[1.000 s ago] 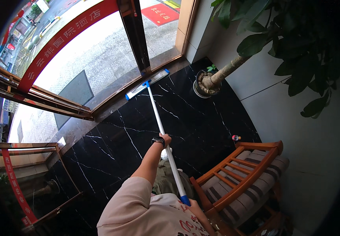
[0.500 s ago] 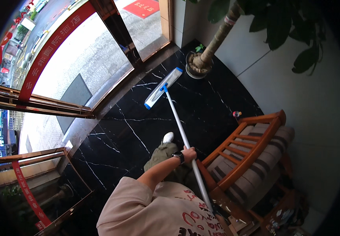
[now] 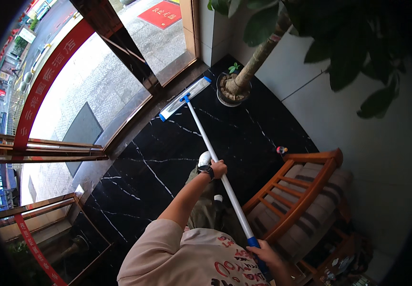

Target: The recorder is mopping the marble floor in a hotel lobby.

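A flat mop (image 3: 232, 198) with a long white pole slants across the view, its wide head (image 3: 175, 108) with blue ends lying on the black marble floor by the glass doors' sill. My left hand (image 3: 219, 168), with a dark watch on its wrist, is closed around the middle of the pole. Lower down, my right hand (image 3: 266, 253) grips the blue handle end close to my body. One white shoe (image 3: 204, 158) shows just beyond my left hand.
A potted tree (image 3: 233, 90) stands right of the mop head. To my right is a wooden armchair (image 3: 301, 190) with striped cushions; a small bottle (image 3: 281, 150) lies near it. Glass doors with metal frames (image 3: 129, 117) run along the left.
The mop head has moved away and left, up to the door sill. My left arm has reached farther forward on the pole. My right hand has come into view at the blue handle.
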A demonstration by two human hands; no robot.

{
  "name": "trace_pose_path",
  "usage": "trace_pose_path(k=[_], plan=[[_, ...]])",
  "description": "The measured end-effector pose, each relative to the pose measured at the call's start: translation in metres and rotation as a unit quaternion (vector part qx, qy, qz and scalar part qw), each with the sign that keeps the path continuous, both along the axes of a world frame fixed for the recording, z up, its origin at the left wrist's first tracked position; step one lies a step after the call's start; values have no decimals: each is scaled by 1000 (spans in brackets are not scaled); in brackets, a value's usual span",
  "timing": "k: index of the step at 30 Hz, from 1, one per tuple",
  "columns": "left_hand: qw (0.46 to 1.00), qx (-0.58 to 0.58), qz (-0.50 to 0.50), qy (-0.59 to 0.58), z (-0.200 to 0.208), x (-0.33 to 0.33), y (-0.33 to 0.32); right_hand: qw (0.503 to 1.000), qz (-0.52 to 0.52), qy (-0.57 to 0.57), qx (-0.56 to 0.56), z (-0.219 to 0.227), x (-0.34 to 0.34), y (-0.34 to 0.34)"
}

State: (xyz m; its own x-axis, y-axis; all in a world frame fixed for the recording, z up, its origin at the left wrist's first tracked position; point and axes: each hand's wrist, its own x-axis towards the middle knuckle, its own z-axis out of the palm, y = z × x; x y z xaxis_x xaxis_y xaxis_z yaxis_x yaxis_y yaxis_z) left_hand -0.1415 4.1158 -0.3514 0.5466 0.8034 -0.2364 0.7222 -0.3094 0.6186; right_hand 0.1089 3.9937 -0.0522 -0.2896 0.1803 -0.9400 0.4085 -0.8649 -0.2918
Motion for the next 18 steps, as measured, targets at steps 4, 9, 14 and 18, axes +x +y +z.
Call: trace_pose_path(k=[4, 9, 14, 18], plan=[[996, -13, -1, 88, -2, -32, 66, 1000, 2, -18, -24, -16, -36, 64], [993, -24, 4, 118, -29, -76, 121, 1000, 17, -25, 1, -4, -83, 127], [986, -76, -41, 145, 28, -65, 141, 994, 60, -75, 47, 1, -62, 137], [991, -25, -98, 84, 35, -42, 109, 988, 75, -105, 79, 17, -43, 95]])
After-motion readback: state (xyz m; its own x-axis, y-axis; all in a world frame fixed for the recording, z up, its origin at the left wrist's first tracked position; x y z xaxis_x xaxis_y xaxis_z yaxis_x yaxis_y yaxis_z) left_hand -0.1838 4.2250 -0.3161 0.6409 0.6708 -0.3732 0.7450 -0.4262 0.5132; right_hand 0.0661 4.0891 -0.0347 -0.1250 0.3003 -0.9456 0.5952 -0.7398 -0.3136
